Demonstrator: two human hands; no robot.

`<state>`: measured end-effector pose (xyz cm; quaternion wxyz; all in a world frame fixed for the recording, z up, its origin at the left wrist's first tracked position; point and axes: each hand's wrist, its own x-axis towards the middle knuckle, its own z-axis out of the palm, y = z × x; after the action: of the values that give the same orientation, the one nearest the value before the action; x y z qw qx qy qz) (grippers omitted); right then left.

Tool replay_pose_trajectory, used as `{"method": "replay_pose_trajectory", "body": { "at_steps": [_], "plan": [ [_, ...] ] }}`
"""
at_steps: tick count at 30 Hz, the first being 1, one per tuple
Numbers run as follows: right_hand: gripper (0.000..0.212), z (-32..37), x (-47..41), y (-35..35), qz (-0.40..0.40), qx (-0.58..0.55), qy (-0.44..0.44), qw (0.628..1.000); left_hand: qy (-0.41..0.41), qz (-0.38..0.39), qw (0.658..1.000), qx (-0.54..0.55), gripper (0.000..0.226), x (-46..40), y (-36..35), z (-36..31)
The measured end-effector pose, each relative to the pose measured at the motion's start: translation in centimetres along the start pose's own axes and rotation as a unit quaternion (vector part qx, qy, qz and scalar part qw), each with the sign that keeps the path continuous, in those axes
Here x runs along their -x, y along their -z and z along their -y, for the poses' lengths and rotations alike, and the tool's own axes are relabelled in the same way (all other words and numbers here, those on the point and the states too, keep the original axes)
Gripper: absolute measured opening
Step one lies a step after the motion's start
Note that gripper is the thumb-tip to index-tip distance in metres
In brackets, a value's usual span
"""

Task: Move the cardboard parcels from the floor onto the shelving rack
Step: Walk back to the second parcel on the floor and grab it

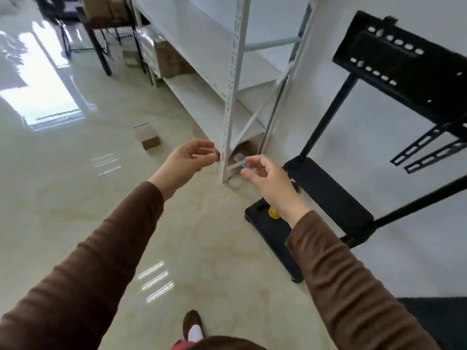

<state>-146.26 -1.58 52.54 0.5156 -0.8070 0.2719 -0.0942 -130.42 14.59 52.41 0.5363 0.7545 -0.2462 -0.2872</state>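
A small cardboard parcel (147,136) lies on the glossy floor, left of the white shelving rack (207,46). Larger cardboard parcels (169,62) sit on the rack's low shelf further back. My left hand (188,157) hovers empty beside the rack's front post (231,97), fingers curled and apart. My right hand (265,180) hangs empty to the right of that post, fingers loosely spread. Both hands are above the floor and well clear of the small parcel.
A black metal stand (394,72) with a black base (326,193) stands right of the rack against the white wall. A yellow object (274,213) sits on the low black platform. A dark table (101,24) stands far back. My foot (193,324) shows below.
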Motion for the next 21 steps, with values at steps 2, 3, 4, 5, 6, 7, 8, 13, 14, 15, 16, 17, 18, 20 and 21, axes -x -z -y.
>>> {"method": "replay_pose_trajectory", "body": {
  "at_steps": [2,3,4,5,6,7,8,13,14,15,16,17,18,20,21],
  "plan": [
    [0.038,0.7,-2.5,-2.9,0.026,0.003,-0.004,1.000,0.020,-0.013,1.000,0.007,0.026,-1.2,3.0,1.9],
    [0.038,0.9,-3.8,-4.1,0.037,0.004,-0.008,0.999,0.031,-0.017,0.999,0.009,0.029,-1.8,4.2,2.7],
    [0.038,1.1,-5.2,-5.2,0.046,0.004,-0.012,0.999,0.041,-0.023,0.999,0.011,0.030,-2.5,5.4,3.6],
    [0.038,1.2,-6.7,-6.2,0.051,0.000,-0.015,0.999,0.052,-0.028,0.998,0.015,0.029,-3.2,6.6,4.5],
    [0.037,1.3,-8.3,-7.2,0.055,-0.008,-0.021,0.998,0.061,-0.033,0.997,0.021,0.027,-4.0,7.6,5.4],
    [0.037,1.5,-10.0,-8.2,0.058,-0.015,-0.026,0.998,0.071,-0.040,0.996,0.026,0.026,-4.8,8.7,6.3],
    [0.036,1.5,-11.7,-9.2,0.064,-0.021,-0.030,0.997,0.079,-0.047,0.995,0.031,0.026,-5.7,9.7,7.1],
    [0.033,1.6,-21.1,-14.1,0.107,-0.046,-0.034,0.993,0.117,-0.085,0.989,0.042,0.019,-12.0,14.9,10.3],
    [0.032,1.6,-23.2,-15.0,0.118,-0.048,-0.035,0.991,0.124,-0.097,0.987,0.044,0.019,-13.3,15.9,10.8],
    [0.031,1.6,-25.2,-15.9,0.125,-0.050,-0.038,0.990,0.130,-0.108,0.985,0.045,0.019,-14.7,17.0,11.1],
    [0.031,1.7,-27.1,-16.6,0.127,-0.054,-0.043,0.989,0.134,-0.114,0.983,0.046,0.020,-15.9,18.0,11.3],
    [0.030,1.8,-28.9,-17.4,0.129,-0.060,-0.049,0.989,0.139,-0.118,0.982,0.046,0.021,-17.1,19.1,11.5],
    [0.028,2.0,-30.8,-18.3,0.134,-0.064,-0.055,0.987,0.144,-0.124,0.981,0.045,0.022,-18.2,20.4,11.8],
    [0.024,2.9,-34.4,-20.4,0.155,-0.071,-0.064,0.983,0.154,-0.143,0.976,0.047,0.023,-20.1,23.2,12.3],
    [0.022,3.5,-36.2,-21.6,0.165,-0.070,-0.063,0.982,0.158,-0.153,0.974,0.050,0.022,-20.9,24.6,12.5]
  ]
}}
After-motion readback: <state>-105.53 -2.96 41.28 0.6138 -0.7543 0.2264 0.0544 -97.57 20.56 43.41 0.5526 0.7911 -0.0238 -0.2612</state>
